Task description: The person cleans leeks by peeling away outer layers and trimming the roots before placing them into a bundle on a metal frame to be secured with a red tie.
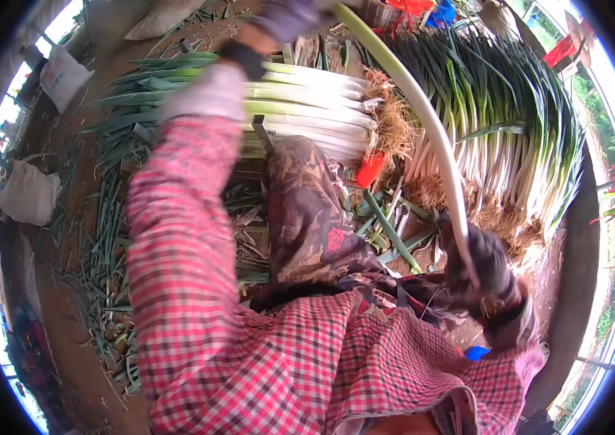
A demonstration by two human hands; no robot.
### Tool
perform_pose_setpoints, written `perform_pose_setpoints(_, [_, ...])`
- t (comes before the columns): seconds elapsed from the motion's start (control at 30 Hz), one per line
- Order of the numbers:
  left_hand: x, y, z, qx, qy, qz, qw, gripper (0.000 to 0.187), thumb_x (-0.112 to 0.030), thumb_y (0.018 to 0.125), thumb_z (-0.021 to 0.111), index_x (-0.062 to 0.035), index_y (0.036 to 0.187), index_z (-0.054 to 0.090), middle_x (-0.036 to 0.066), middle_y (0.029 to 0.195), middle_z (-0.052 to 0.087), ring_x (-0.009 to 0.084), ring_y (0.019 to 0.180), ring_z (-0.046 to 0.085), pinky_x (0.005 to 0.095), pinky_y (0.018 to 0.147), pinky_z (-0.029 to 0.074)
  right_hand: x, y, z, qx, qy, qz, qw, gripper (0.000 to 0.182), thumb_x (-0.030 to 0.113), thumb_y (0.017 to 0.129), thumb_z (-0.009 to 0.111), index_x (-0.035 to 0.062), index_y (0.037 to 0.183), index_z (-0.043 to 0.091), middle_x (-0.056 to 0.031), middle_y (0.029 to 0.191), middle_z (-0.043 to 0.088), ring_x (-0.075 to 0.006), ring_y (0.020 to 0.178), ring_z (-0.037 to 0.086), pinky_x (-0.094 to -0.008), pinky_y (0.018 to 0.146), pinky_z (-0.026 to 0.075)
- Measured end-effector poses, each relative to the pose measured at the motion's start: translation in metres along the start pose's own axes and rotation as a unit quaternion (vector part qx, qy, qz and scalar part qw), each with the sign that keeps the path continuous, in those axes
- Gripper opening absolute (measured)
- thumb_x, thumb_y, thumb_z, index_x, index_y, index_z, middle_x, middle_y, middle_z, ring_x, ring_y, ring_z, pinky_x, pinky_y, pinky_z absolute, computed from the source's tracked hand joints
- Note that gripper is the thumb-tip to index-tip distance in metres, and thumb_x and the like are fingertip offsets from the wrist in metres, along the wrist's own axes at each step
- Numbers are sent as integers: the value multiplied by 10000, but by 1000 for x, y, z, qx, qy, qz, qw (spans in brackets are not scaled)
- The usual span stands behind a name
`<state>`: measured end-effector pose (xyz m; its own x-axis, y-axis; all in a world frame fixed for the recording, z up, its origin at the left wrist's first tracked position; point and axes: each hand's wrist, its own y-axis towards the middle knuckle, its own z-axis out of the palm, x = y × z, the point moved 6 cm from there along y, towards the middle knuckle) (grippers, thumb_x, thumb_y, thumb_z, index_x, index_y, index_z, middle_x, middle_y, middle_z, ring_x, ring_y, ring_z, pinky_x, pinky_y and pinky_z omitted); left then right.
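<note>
One long leek (423, 109), white below and pale green towards the top, slants across the view in a curve. My right hand (478, 261), in a dark glove, is closed round its lower end. At the top edge my left hand (285, 18), in a purplish glove, is beside the leek's green end; motion smears its fingers and the frame cuts it off. Below my left forearm, a bundle of trimmed leeks (314, 109) lies across a metal rack (262, 132), roots to the right. A big pile of leeks (496, 130) fills the area behind the held one.
My camouflage-clad knee (304, 188) is close to the rack. An orange-red object (371, 170) sits by the bundle's roots. Leaf scraps (108, 268) litter the ground on the left. White sacks (30, 192) lie farther left. A blue item (477, 353) shows under my right forearm.
</note>
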<state>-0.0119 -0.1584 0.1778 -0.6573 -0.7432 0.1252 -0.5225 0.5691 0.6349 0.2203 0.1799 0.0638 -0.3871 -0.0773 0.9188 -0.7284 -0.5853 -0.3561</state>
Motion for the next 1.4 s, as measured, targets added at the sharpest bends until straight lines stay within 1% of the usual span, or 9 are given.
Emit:
perform_pose_setpoints(0.07, [-1,-20,-69,-100,261,88,956,263,-415,736,728,-250,937,698,-15,851,639,175,861,591,375,906,448,25,43,-10,-2,-141,-85,986,522,378,953,530,-36,1270,510,-48,652,594,-144,541,590,-260,448,459])
perform_pose_setpoints(0.13, [-6,-47,-106,-49,244,170,954,281,-101,805,564,-180,1060,651,91,838,656,282,777,632,453,759,505,48,96,-21,-30,-381,-287,878,402,279,938,573,22,1246,553,-61,692,608,-159,574,611,-285,474,477])
perform_pose_setpoints(0.17, [12,-68,-104,25,264,124,956,295,-125,799,590,-193,1082,645,83,862,658,277,802,629,440,768,501,59,116,-16,-75,-476,-410,774,348,229,924,595,65,1230,581,-70,722,620,-174,593,624,-299,489,487])
perform_pose_setpoints(0.23, [53,-123,-87,169,300,35,938,339,-175,788,644,-219,1125,635,66,909,660,266,851,621,415,786,494,68,163,-14,-135,-606,-384,683,326,207,894,617,156,1216,607,-77,798,646,-229,645,649,-341,535,511])
perform_pose_setpoints(0.43, [90,-251,-29,320,189,-169,913,374,-187,804,645,-248,1172,616,79,1002,657,292,935,607,407,966,424,8,298,-6,-174,-600,-342,702,288,188,832,625,184,1119,639,-45,1141,605,-274,979,616,-382,788,515])
perform_pose_setpoints(0.77, [66,-304,25,277,135,-137,941,390,-218,779,666,-242,1166,626,57,1018,624,260,978,571,510,1070,290,-53,319,9,-227,-681,-275,640,199,153,775,626,187,963,683,-15,1241,564,-231,1219,473,-431,932,405])
perform_pose_setpoints(0.9, [70,-313,35,215,140,-152,954,333,-225,769,673,-221,1102,660,56,1025,605,262,985,564,525,1060,311,-48,321,28,-229,-681,-211,664,578,375,832,644,259,1359,437,-75,1430,404,-267,1333,365,-505,1054,301])
perform_pose_setpoints(0.93, [69,-314,37,211,141,-154,955,333,-219,763,674,-220,1096,661,52,1023,602,260,986,562,525,1056,318,-57,331,33,-214,-718,-182,637,706,495,868,572,298,1462,244,-89,1488,314,-285,1363,321,-535,1090,230])
perform_pose_setpoints(1.4, [76,-327,45,98,160,-207,960,319,-94,725,617,-251,996,674,-6,1018,593,223,1002,556,499,1068,307,-64,366,53,-205,-751,-143,611,765,637,826,504,299,1468,260,-76,1522,256,-302,1403,215,-607,1085,161])
